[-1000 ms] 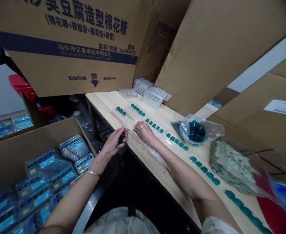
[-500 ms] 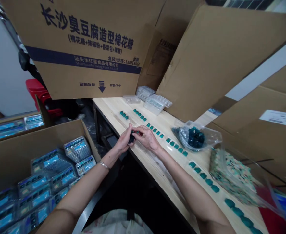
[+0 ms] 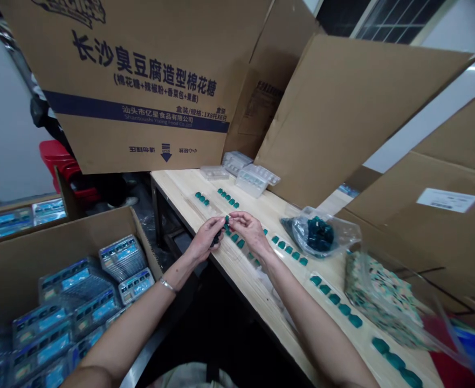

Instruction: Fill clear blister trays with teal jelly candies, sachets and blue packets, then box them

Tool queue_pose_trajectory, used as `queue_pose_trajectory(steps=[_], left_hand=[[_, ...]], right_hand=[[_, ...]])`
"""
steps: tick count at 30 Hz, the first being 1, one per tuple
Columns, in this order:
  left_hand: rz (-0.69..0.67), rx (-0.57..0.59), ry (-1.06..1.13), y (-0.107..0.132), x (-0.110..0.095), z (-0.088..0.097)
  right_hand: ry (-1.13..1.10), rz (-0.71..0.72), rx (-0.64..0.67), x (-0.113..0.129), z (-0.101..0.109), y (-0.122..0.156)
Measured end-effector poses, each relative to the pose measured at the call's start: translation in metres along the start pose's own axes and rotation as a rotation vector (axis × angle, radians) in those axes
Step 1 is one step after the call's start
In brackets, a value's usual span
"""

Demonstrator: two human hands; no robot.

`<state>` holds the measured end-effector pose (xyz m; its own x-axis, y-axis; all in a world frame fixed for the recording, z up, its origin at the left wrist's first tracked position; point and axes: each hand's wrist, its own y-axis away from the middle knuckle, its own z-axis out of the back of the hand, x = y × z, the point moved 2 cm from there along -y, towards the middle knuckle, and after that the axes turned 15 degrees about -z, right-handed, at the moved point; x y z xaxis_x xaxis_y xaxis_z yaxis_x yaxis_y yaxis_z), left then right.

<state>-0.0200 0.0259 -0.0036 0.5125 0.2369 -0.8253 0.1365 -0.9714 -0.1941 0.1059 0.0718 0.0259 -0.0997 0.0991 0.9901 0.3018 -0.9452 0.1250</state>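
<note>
My left hand [image 3: 205, 241] was curled half-closed over the near edge of the bench [image 3: 183, 186], its fingers cupped around a handful of pieces [image 3: 216, 240] that looked dark in the shade of my palm. My right hand [image 3: 252, 231] was just beside it, thumb and forefinger pressed together on a single teal piece [image 3: 226, 220]. That piece was held above the bench top, right where the fingertips of both hands met. The other fingers of my right hand were loosely bent. A thin bracelet [image 3: 166, 284] sat on my left wrist.

Under and beyond my hands, rows of teal pieces [image 3: 228, 197] lay in clear strips along the bench, and more rows [image 3: 334, 299] ran towards me on the right side. A clear bag of loose teal pieces [image 3: 318, 233] rested on the bench to the right of my right hand, near it but not touching. Closer to me on that side lay a plastic bag with a patterned filling [image 3: 383, 293]. At the far end of the bench stood a small stack of clear trays [image 3: 250, 177].

A big cardboard box with a blue stripe [image 3: 140, 91] leaned above the far end. To my left, below bench level, an open carton [image 3: 111, 223] held filled trays with blue labels [image 3: 77, 293].
</note>
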Motion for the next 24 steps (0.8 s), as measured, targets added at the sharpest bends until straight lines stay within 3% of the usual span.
queue_pose_trajectory(steps=[3,7,13,17,22,24], left_hand=[[-0.065,0.032,-0.077,-0.002,0.001,-0.001],[-0.126,0.034,-0.300,-0.005,0.004,0.001],[-0.442,0.022,-0.684,-0.009,-0.002,0.003],[-0.434,0.039,-0.733,-0.009,0.000,0.002],[-0.367,0.039,-0.738,-0.009,0.004,0.001],[-0.353,0.049,-0.743,-0.010,0.004,0.000]], right_hand=[[-0.040,0.005,-0.005,0.000,0.001,0.002],[0.070,0.050,-0.044,0.001,0.002,0.004],[0.133,0.077,-0.113,0.001,0.002,0.004],[0.200,0.109,-0.190,0.001,0.001,0.006],[0.381,0.253,-0.237,0.006,-0.001,0.012],[0.342,0.226,-0.244,0.005,0.001,0.011]])
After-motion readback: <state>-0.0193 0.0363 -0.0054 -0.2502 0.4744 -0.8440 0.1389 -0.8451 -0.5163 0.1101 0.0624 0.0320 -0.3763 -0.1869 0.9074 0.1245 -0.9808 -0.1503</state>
